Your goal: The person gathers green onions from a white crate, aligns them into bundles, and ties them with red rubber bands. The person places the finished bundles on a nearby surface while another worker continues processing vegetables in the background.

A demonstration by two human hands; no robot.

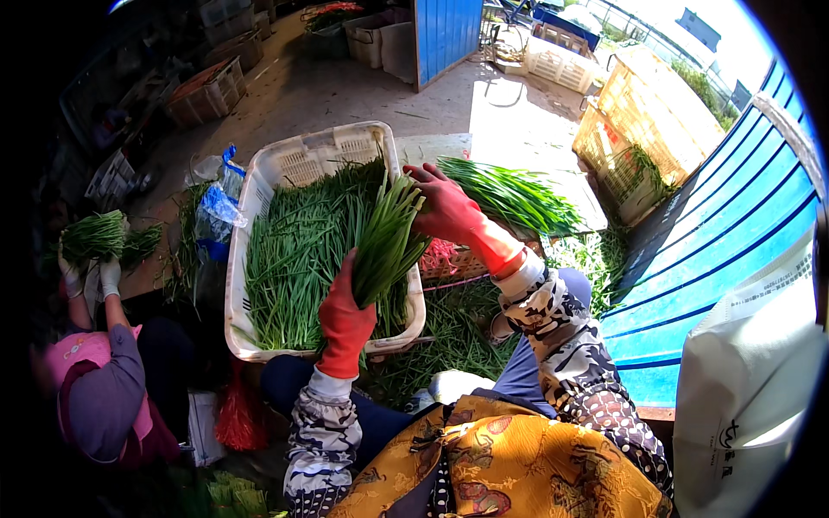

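Observation:
My left hand [346,324], in a red rubber glove, is closed around the lower part of a bundle of long green leaves, possibly garlic chives [386,249]. The bundle tilts up over the right side of a white plastic crate [236,298] filled with more such greens [304,259]. At the bundle's upper end is my right hand [443,204], also red-gloved, its fingers spread beside the pale tips; whether it touches them I cannot tell. Beyond it a pile of greens [511,194] lies on a board [586,204]. Red plastic strands [438,254] hang below my right wrist.
On the left, a co-worker [103,395] in pale gloves holds another bunch of greens [95,236]. Plastic bags [220,210] lie beside the crate. Loose leaves [453,343] cover the ground before me. At right are stacked yellowish crates [622,155], a blue corrugated panel [699,285] and a white bag [732,388].

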